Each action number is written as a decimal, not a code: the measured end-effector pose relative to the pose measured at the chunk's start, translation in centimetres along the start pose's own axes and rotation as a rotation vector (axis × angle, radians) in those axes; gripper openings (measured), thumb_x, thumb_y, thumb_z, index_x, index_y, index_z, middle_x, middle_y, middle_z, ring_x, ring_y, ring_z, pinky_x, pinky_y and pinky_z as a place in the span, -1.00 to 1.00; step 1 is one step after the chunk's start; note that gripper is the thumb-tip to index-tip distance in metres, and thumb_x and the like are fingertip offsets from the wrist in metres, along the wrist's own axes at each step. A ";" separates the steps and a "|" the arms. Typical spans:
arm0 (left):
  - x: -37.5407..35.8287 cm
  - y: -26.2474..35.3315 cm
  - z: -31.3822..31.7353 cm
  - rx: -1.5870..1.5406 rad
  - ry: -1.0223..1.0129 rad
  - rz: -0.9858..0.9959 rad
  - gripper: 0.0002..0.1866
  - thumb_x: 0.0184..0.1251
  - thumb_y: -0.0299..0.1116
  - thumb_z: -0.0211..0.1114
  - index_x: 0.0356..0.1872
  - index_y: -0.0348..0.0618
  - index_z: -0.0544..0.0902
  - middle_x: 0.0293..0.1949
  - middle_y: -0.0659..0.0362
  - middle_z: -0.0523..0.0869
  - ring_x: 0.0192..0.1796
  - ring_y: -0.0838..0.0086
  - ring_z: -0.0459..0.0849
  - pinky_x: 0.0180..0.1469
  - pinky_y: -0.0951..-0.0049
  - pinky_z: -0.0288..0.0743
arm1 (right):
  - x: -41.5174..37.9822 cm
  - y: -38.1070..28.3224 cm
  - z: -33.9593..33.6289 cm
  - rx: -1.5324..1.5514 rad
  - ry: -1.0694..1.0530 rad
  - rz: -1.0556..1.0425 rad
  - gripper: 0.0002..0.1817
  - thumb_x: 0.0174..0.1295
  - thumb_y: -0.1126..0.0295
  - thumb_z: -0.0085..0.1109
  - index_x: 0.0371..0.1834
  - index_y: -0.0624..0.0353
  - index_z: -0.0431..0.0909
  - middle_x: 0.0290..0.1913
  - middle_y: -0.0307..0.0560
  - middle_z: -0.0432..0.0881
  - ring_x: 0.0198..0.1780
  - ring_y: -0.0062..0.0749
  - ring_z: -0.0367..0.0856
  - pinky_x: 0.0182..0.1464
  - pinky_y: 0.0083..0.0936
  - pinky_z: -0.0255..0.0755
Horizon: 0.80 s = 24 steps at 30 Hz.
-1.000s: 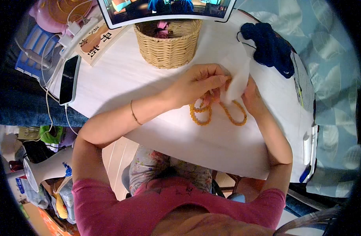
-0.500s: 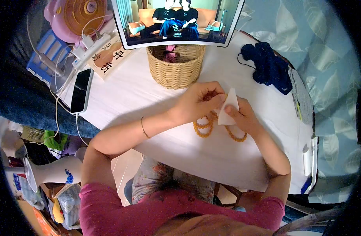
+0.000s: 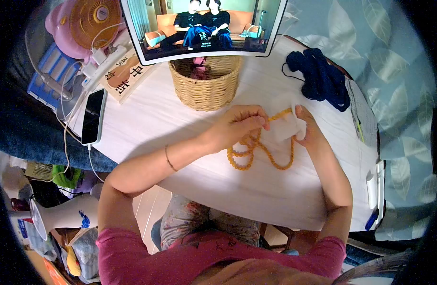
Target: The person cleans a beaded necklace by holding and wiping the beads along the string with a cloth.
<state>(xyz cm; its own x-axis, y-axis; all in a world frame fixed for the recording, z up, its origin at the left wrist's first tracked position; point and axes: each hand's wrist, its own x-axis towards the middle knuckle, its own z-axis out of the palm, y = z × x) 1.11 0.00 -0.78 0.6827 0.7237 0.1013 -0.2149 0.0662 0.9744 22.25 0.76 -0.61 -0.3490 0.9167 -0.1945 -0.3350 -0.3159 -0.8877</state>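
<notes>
A long string of amber-coloured beads [image 3: 279, 166] runs in loops over the white tabletop, between and below my hands. My left hand [image 3: 244, 124] pinches the string, and a short stretch of beads spans from its fingertips to a white cloth or tissue [image 3: 286, 128]. My right hand [image 3: 310, 127] holds this white piece between thumb and fingers, with the beads passing at its edge. Part of the looped string lies close under my left hand.
A wicker basket [image 3: 206, 90] stands behind my hands, below a tablet [image 3: 206, 56]. Dark blue yarn [image 3: 318, 78] lies at the back right. A phone [image 3: 94, 116] with a cable, a small book [image 3: 126, 78] and a power strip [image 3: 92, 69] are on the left.
My right hand has turned and opened out the white piece, moving slightly right. More of the bead string now shows between my hands and on the table. The view has shifted slightly.
</notes>
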 end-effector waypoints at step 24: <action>0.5 -0.8 -0.2 0.029 0.007 0.106 -0.79 0.09 -0.46 -0.10 -0.68 -0.27 0.36 -0.61 0.27 0.38 -0.53 0.64 0.33 -0.45 0.68 0.21 | 0.8 2.0 -2.8 -0.169 -0.085 0.123 -0.42 0.00 0.13 0.06 -0.02 0.30 0.14 -0.16 -0.01 0.41 -0.17 -0.36 0.43 -0.18 -0.43 0.39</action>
<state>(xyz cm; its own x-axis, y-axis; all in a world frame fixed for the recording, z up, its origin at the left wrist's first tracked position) 1.45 0.45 -1.51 0.6526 0.7300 0.2030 -0.2650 -0.0310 0.9637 23.71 1.57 -3.75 -0.4534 0.8477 -0.2756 -0.1366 -0.3716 -0.9183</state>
